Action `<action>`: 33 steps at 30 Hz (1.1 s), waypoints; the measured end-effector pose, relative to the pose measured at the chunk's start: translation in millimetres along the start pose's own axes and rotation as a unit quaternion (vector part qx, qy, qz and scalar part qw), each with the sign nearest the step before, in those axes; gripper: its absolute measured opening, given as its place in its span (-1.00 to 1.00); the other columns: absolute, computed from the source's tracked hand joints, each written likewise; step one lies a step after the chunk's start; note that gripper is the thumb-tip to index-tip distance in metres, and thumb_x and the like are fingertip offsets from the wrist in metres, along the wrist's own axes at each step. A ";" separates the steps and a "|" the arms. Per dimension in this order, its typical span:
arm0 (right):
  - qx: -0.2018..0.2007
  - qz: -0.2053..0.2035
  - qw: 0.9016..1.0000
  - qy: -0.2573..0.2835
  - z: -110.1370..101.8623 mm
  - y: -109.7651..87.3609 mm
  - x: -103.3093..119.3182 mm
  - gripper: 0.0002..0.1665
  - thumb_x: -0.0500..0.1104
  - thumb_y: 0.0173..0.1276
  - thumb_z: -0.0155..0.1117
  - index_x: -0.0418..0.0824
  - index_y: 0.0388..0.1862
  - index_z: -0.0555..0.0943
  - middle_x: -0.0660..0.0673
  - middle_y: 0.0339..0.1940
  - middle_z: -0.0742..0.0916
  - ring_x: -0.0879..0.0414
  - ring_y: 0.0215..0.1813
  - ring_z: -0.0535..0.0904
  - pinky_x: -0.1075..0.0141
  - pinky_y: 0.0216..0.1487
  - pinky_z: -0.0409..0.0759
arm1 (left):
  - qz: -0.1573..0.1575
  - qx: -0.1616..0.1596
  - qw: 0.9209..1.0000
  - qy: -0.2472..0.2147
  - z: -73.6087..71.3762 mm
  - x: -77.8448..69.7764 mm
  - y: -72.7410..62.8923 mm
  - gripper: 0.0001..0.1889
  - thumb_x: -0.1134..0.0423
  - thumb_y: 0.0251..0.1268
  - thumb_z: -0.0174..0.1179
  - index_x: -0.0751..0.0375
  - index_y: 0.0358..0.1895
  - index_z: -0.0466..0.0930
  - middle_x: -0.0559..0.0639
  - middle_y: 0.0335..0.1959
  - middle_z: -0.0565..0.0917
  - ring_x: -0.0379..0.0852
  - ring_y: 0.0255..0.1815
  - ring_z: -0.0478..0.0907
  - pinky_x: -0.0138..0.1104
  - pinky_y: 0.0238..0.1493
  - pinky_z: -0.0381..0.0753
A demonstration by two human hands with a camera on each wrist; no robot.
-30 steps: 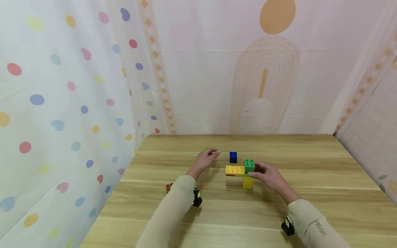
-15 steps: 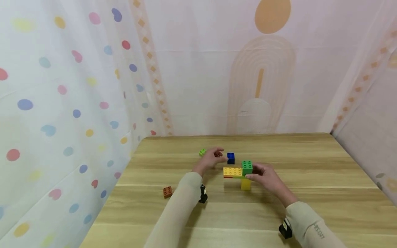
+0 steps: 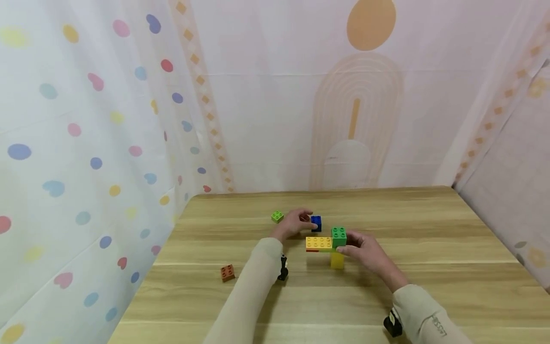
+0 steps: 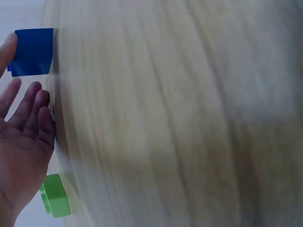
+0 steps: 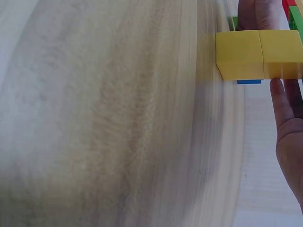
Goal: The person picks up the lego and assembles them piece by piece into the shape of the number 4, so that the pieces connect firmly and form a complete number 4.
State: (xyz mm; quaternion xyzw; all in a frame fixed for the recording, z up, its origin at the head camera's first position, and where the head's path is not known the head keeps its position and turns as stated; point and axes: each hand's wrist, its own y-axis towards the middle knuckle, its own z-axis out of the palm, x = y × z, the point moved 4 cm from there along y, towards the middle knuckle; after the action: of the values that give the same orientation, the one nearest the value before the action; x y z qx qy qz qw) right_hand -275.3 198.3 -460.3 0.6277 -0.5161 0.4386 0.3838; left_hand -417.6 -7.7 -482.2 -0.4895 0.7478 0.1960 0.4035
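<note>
My left hand (image 3: 294, 223) reaches round a dark blue toy building block (image 3: 316, 223) on the table, thumb right at its front face. In the left wrist view the other fingers (image 4: 33, 109) are spread and apart from the blue block (image 4: 33, 52). My right hand (image 3: 365, 249) grips a block structure from its right side, thumb in front and fingers behind. The structure has a green block (image 3: 338, 236) on top, a flat yellow block (image 3: 318, 243) jutting left over some red, and a yellow column (image 3: 337, 260) below. In the right wrist view two yellow blocks (image 5: 239, 54) make up the column.
A lime green block (image 3: 277, 217) lies behind my left wrist. An orange-brown block (image 3: 227, 273) sits left of my left forearm. All are on a wood-grain table (image 3: 429, 229), with patterned curtains (image 3: 275, 119) behind and beside it.
My left hand has moved right, from near the lime block to the dark blue block. The orange-brown block has come into full sight. My right hand keeps its hold on the structure.
</note>
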 end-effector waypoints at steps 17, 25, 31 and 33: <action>-0.006 -0.019 0.999 -0.028 -6.7 17.6 -1.7 -0.43 -0.07 0.38 0.37 -0.31 0.28 0.54 -0.18 0.01 0.70 0.04 -0.05 0.59 0.23 -0.07 0.58 | 0.005 -0.058 0.997 -0.040 -32.0 -7.9 -9.8 -0.68 0.06 0.31 0.34 0.14 0.03 0.66 -0.03 -0.08 0.68 -0.09 -0.06 0.58 -0.18 0.00 0.58; -0.001 -0.024 0.999 -0.044 -16.2 21.0 -3.6 -0.38 -0.01 0.39 0.34 -0.31 0.32 0.51 -0.19 0.05 0.69 0.04 -0.01 0.58 0.19 -0.02 0.58 | 0.041 -0.051 0.997 -0.039 -54.0 -22.0 -17.1 -0.56 0.00 0.28 0.36 0.15 0.14 0.65 -0.03 -0.06 0.69 -0.09 -0.03 0.60 -0.17 0.02 0.58; 0.001 -0.026 0.999 -0.040 -18.3 26.0 -1.8 -0.36 -0.01 0.40 0.34 -0.32 0.33 0.50 -0.19 0.04 0.69 0.04 -0.02 0.57 0.19 -0.01 0.57 | 0.052 -0.050 0.997 -0.041 -66.6 -35.0 -25.1 -0.59 -0.01 0.26 0.37 0.10 0.09 0.67 -0.08 -0.10 0.70 -0.11 -0.06 0.60 -0.14 0.03 0.57; 0.001 -0.026 0.999 -0.035 -18.2 27.1 -2.1 -0.36 -0.01 0.40 0.34 -0.33 0.33 0.50 -0.19 0.04 0.69 0.04 -0.02 0.57 0.17 0.00 0.57 | 0.053 -0.048 0.996 -0.055 -68.8 -40.0 -28.8 -0.60 -0.01 0.26 0.37 0.09 0.09 0.67 -0.06 -0.10 0.70 -0.10 -0.05 0.61 -0.07 0.08 0.56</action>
State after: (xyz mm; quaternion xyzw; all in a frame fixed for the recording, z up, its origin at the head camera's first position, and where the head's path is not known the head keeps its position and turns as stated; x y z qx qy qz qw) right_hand -305.0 211.3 -455.7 0.6565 -0.5124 0.4064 0.3761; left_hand -412.5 -44.8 -406.3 -0.4570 0.7388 0.2794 0.4091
